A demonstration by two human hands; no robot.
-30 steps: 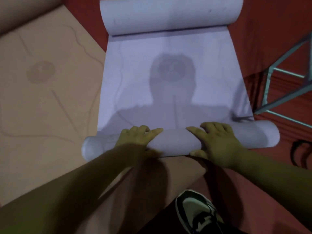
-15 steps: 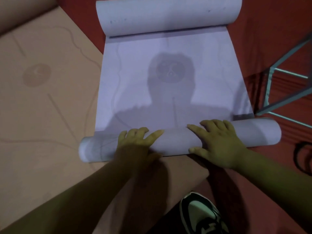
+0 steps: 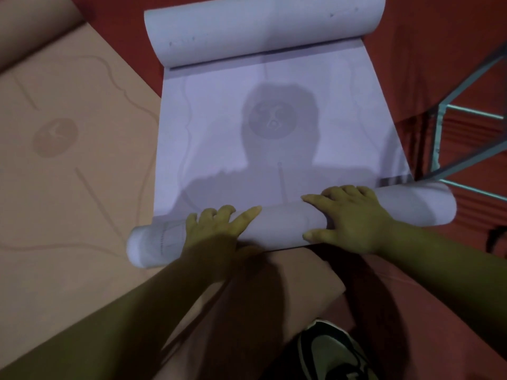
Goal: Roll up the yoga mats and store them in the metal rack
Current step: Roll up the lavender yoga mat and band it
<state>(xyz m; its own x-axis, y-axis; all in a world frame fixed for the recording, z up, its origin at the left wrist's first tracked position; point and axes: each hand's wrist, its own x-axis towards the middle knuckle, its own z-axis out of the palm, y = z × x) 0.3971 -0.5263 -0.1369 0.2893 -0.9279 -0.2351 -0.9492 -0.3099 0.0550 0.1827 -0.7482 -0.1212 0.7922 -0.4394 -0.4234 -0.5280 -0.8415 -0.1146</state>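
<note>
A: What is seen at the left of the scene?

B: A tan mat [image 3: 68, 165] is laid flat on the red floor [image 3: 439, 45], still unrolled. Its near right corner is overlapped by the lavender mat [image 3: 274, 119].

A: And the mat being worked on?

B: The lavender mat is spread in the middle, running from near to far. A roll [image 3: 279, 223] has been formed at its near end, lying crosswise and slightly skewed, its right end farther away than its left. The far end is curled up into a loose coil [image 3: 260, 26].

A: How are the hands placed?

B: The left hand [image 3: 219, 234] is pressed flat on the roll left of centre, fingers spread. The right hand [image 3: 354, 220] is laid over the roll right of centre, palm down. They are kept apart, neither closed around anything.

A: And at the right?

B: Part of the metal rack [image 3: 439, 138] is seen, just beyond the roll's right end. A shoe [image 3: 329, 352] is visible at the near edge.

A: Which step is judged to be in hand?

B: Rolling, at an early stage; most of the mat is still flat. Next, the roll should be pushed away evenly, with the left end brought forward to square it.
</note>
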